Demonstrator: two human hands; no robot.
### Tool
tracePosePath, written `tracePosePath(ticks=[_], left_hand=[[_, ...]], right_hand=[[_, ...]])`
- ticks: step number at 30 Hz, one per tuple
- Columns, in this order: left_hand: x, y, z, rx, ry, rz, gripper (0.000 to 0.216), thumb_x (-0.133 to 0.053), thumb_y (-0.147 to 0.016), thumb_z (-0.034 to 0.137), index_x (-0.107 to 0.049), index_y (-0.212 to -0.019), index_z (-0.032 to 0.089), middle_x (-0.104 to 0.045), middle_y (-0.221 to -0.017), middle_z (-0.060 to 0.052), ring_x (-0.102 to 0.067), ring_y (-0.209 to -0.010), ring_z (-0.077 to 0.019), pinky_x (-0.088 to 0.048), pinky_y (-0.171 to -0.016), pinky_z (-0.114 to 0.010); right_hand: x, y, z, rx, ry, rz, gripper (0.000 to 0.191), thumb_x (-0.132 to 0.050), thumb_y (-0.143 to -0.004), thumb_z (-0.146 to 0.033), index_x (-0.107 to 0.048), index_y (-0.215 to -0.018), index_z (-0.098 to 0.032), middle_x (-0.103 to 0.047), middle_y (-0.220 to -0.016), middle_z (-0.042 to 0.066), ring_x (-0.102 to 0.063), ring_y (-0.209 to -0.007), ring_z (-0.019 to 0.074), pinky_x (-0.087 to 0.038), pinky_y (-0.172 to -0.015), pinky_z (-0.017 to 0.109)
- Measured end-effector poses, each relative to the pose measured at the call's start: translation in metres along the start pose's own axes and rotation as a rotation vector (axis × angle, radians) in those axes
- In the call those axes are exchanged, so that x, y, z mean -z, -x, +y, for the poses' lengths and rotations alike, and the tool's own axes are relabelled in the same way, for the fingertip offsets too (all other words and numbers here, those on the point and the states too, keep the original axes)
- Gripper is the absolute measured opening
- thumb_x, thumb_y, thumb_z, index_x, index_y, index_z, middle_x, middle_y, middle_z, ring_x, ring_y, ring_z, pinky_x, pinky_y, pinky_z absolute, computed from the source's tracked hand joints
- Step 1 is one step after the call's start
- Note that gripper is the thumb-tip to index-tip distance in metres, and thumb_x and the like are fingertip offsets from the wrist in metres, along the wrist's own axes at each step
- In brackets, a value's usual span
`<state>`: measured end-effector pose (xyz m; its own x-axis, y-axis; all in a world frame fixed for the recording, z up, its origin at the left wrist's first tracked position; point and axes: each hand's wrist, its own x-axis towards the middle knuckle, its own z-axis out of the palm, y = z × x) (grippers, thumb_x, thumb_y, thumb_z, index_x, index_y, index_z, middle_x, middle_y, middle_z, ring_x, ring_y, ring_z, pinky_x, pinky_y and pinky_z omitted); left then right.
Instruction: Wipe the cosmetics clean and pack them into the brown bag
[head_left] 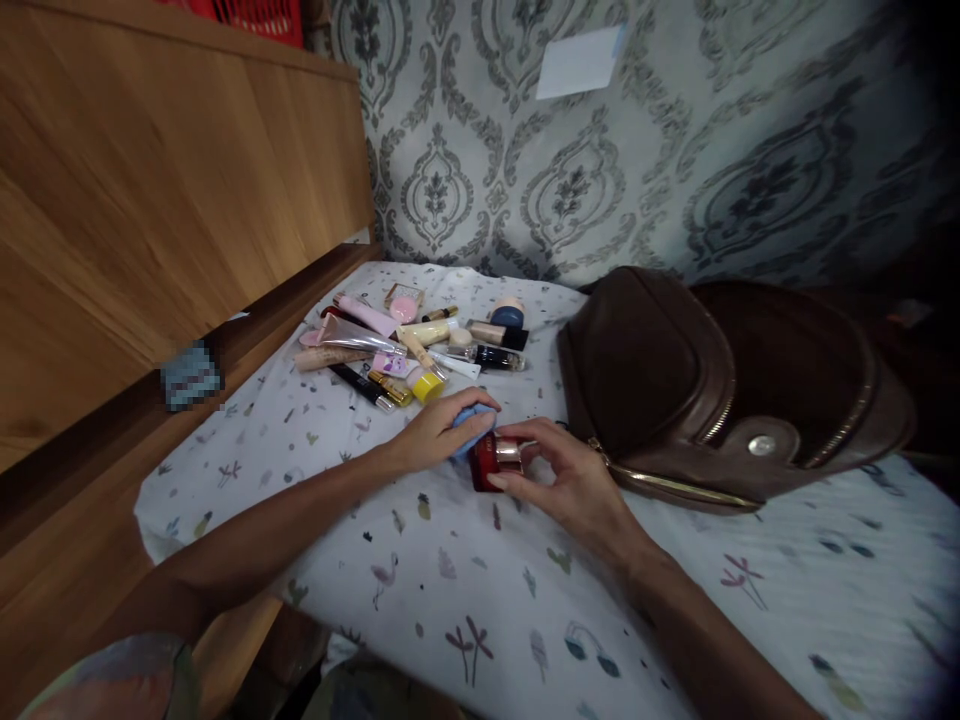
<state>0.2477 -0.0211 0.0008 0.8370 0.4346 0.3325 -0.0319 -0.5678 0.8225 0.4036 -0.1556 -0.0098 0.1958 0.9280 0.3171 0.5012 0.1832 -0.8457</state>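
My right hand [564, 478] grips a dark red bottle [486, 466] with a shiny rose-gold cap [509, 455], low over the patterned white cloth [442, 610]. Bunched in my left hand [439, 430] is a light blue cloth [471, 428], pressed up against the bottle's far left side. My left fingertips curl over the blue cloth and part of the bottle is hidden behind it. Just beyond my hands lies a pile of cosmetics, among them a silvery pink tube [352, 335], a yellow-capped tube [424, 383] and a black-capped bottle [499, 357].
On the right a large brown leather backpack [660, 370] lies on the cloth, close to my right hand. A wooden cabinet [187, 150] borders the left side. Behind stands a patterned wall [480, 150]. A blue-lidded jar [508, 313] and a pink compact [403, 308] sit towards the back.
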Motion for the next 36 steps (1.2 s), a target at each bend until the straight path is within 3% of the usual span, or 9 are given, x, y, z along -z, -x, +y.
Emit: tracePosePath(ticks=[2,6,10,15,19,25,31,36], left_hand=[[0.001,0.001,0.004,-0.014,-0.025,0.003,0.034,-0.046,-0.097,0.047,-0.059,-0.108,0.018,-0.067,-0.102,-0.006,-0.06,-0.097,-0.0202,-0.046,-0.089,-0.031],[0.0,0.003,0.009,0.028,-0.086,-0.122,0.036,-0.04,-0.098,0.049,-0.057,-0.108,0.018,-0.065,-0.094,-0.005,-0.059,-0.086,-0.0182,-0.046,-0.078,-0.029],[-0.004,0.003,0.007,0.065,-0.059,-0.108,0.037,-0.039,-0.099,0.049,-0.056,-0.108,0.018,-0.063,-0.091,-0.003,-0.058,-0.083,-0.0166,-0.045,-0.077,-0.028],[-0.005,0.001,-0.001,0.06,-0.003,-0.025,0.039,-0.041,-0.097,0.05,-0.059,-0.102,0.016,-0.063,-0.09,-0.003,-0.058,-0.084,-0.0169,-0.045,-0.081,-0.028],[-0.002,-0.002,-0.004,0.104,0.069,-0.009,0.038,-0.049,-0.093,0.052,-0.06,-0.099,0.016,-0.063,-0.09,-0.003,-0.058,-0.087,-0.0184,-0.047,-0.082,-0.029],[0.0,-0.002,-0.004,0.142,0.054,-0.201,0.042,-0.044,-0.095,0.054,-0.062,-0.101,0.016,-0.062,-0.087,-0.002,-0.057,-0.082,-0.0166,-0.045,-0.077,-0.026],[-0.005,-0.001,-0.005,0.102,0.059,-0.134,0.04,-0.042,-0.097,0.05,-0.06,-0.101,0.014,-0.061,-0.086,-0.002,-0.055,-0.083,-0.0163,-0.043,-0.079,-0.027],[-0.006,-0.001,-0.009,0.12,0.065,-0.107,0.045,-0.043,-0.094,0.058,-0.059,-0.09,0.016,-0.056,-0.079,0.0,-0.052,-0.077,-0.0154,-0.041,-0.073,-0.026]], right_hand=[[0.0,0.0,-0.001,0.09,0.087,0.034,0.043,-0.076,-0.074,-0.055,-0.069,-0.103,-0.024,-0.067,-0.095,0.006,-0.064,-0.082,0.0224,-0.056,-0.079,0.039],[0.002,-0.001,0.001,0.133,0.113,0.0,0.041,-0.073,-0.078,-0.052,-0.065,-0.109,-0.025,-0.065,-0.101,0.007,-0.064,-0.087,0.0235,-0.055,-0.08,0.039],[0.008,-0.003,0.003,0.073,0.137,-0.036,0.049,-0.073,-0.076,-0.055,-0.064,-0.113,-0.024,-0.066,-0.103,0.008,-0.064,-0.09,0.0249,-0.055,-0.076,0.038],[0.014,-0.003,0.002,-0.103,0.192,-0.136,0.048,-0.065,-0.08,-0.06,-0.066,-0.108,-0.021,-0.068,-0.083,0.003,-0.062,-0.069,0.0187,-0.05,-0.061,0.031],[0.016,-0.002,0.007,-0.158,0.005,-0.25,0.05,-0.067,-0.08,-0.057,-0.063,-0.114,-0.02,-0.071,-0.092,0.004,-0.064,-0.076,0.0187,-0.051,-0.064,0.03],[0.019,-0.003,0.009,-0.26,-0.334,-0.352,0.058,-0.08,-0.069,-0.05,-0.06,-0.115,-0.02,-0.073,-0.1,0.006,-0.069,-0.088,0.0218,-0.056,-0.082,0.038],[0.02,-0.004,0.009,-0.3,-0.482,-0.378,0.06,-0.084,-0.067,-0.042,-0.059,-0.118,-0.023,-0.07,-0.105,0.004,-0.068,-0.09,0.0199,-0.055,-0.087,0.04],[0.021,-0.003,0.014,-0.286,-0.47,-0.316,0.053,-0.085,-0.067,-0.037,-0.065,-0.115,-0.025,-0.07,-0.104,0.003,-0.067,-0.093,0.0184,-0.053,-0.091,0.037]])
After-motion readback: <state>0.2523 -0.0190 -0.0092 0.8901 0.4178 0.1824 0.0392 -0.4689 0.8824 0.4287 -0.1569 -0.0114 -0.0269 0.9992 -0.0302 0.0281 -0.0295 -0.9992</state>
